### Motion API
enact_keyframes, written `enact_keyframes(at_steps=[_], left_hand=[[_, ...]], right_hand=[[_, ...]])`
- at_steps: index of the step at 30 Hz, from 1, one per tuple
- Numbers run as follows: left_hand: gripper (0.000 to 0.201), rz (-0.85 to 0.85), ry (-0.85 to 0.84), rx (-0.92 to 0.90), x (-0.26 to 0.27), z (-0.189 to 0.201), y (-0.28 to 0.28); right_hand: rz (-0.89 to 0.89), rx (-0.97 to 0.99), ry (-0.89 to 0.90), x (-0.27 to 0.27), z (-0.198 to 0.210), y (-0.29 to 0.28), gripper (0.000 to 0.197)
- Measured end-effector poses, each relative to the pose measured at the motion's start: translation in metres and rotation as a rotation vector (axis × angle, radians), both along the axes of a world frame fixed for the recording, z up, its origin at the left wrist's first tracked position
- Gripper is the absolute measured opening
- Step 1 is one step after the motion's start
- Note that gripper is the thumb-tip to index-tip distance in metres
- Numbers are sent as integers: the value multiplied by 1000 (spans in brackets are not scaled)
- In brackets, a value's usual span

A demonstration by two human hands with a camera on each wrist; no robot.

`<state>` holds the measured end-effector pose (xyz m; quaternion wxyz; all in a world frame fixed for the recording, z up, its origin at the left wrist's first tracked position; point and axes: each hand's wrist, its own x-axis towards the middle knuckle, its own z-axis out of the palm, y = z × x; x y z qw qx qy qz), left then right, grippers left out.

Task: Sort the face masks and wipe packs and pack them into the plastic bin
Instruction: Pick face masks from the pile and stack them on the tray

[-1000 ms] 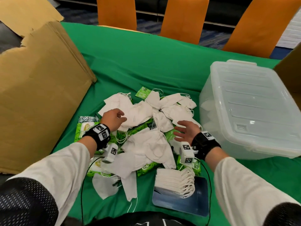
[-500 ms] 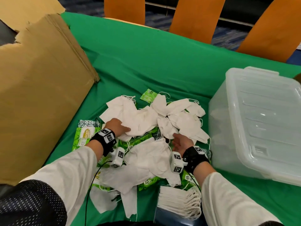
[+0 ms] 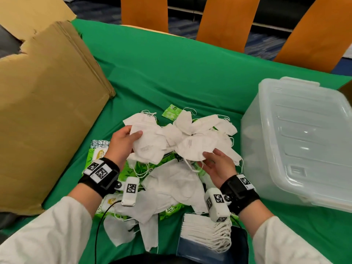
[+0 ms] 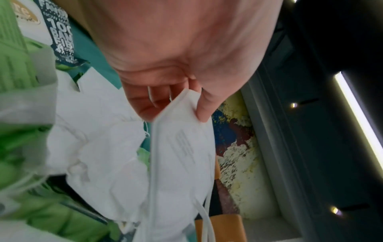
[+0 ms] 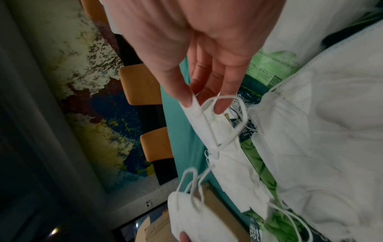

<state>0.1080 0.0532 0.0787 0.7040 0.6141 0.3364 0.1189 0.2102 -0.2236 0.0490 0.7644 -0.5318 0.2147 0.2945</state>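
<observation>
- At the centre of the head view, the left hand [image 3: 122, 143] pinches one white face mask [image 3: 147, 148] by its edge and the right hand [image 3: 217, 164] pinches a second mask [image 3: 194, 149] — both lifted just above the heap of loose masks [image 3: 171, 180] and green wipe packs [image 3: 96, 155] on the green tablecloth [image 3: 171, 73].
- Likely handling: the masks look light, soft and floppy, and their ear loops seem apt to snag neighbours, so a firm edge or the folded seam is the better hold; the wipe packs look heavier and slick, best taken across the flat body.
- At the right of the frame the plastic bin [image 3: 297, 141] stands with its lid on; a neat mask stack [image 3: 205, 229] lies at lower centre.
- Left wrist view shows what the head view cannot — thumb and fingers [image 4: 143, 106] closing on the mask's stiff folded seam [image 4: 157, 124].
- Right wrist view shows the fingertips [image 5: 221, 104] nipping a mask's end, a loop around one finger.
</observation>
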Motion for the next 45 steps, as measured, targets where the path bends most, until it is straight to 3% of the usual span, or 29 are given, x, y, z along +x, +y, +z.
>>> enact_keyframes(at_steps=[5,8,11,18,20,23,25,28,33,35,37,41,45], left_hand=[[44,29,-46,-266,-13,16,-22],[29,-19,-62,-270,-20,28,-44],[26,-138,-80,-188,-29,41,-66],[19,-244,-42,235,-47,47,-85],[18,-226,-52,259,-52,50,-88],[11,-229,-94,276,-58,62,-89],[8,-260,-132,279,-63,75,-91],[13,-349,-184,223,-69,94,-97],[24,-618,-187,24,-79,103,-119],[28,-614,-208,-14,-80,97,-129],[18,-542,-219,-22,-80,94,-137],[10,-470,-198,122,-83,89,-134],[9,-450,-62,567,-85,77,-115]], right_hand=[[52,1,-53,-23,24,-31,16],[72,-11,-116,-38,37,-45,21],[53,-25,-167,-55,51,-57,20],[-23,3,-218,-79,69,-78,15],[-41,-6,-243,-85,73,-82,16],[-37,-13,-272,-94,76,-87,32],[-21,-27,-313,-100,79,-88,23],[-8,-85,-385,-106,81,-89,11],[22,-87,-474,-114,90,-85,12],[28,-70,-481,-119,94,-81,12],[28,-59,-489,-123,98,-78,10],[-36,1,-434,-129,106,-79,14],[-60,143,-426,-135,125,-86,19]])
